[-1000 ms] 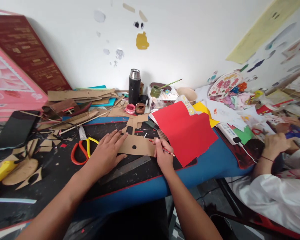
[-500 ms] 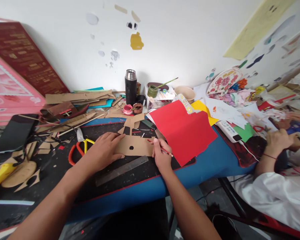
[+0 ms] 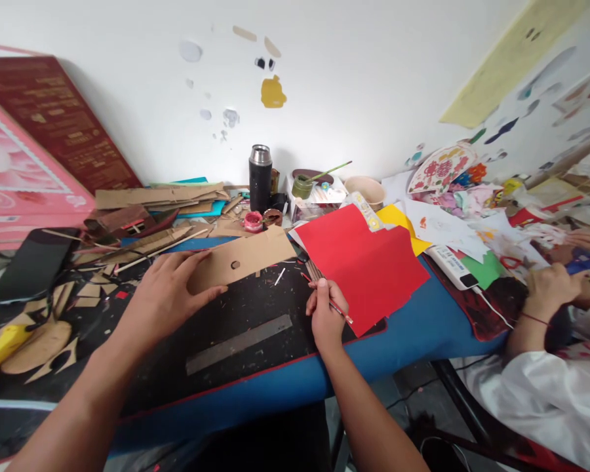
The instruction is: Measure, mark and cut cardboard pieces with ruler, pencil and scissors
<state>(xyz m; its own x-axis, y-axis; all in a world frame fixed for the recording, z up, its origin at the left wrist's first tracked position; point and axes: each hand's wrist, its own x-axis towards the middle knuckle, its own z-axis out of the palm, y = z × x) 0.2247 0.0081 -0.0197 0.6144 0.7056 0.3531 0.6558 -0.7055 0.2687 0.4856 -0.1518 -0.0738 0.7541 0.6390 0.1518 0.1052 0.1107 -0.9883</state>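
A brown cardboard strip (image 3: 255, 254) with a small round hole is raised off the dark mat, its right end tilted up. My left hand (image 3: 164, 295) grips its left end between thumb and fingers. My right hand (image 3: 327, 313) is closed around a red pencil (image 3: 341, 311), beside the left edge of the red paper (image 3: 361, 269). On the mat in front of me lies a flat metal ruler (image 3: 239, 343), touched by neither hand. The orange and yellow handled tool seen earlier is hidden by my left hand and the cardboard.
A black flask (image 3: 260, 187), an open pink paint jar (image 3: 253, 221) and a green jar (image 3: 302, 186) with a brush stand by the wall. Cardboard scraps (image 3: 91, 288), a phone (image 3: 33, 265) and a yellow tool (image 3: 2, 351) lie left. At right, another person's hand (image 3: 553, 288) holds something blue.
My left hand has lifted the cardboard strip off the mat and drawn it to the left and up. My right hand has come away from the strip, slightly right and down, still holding the pencil.
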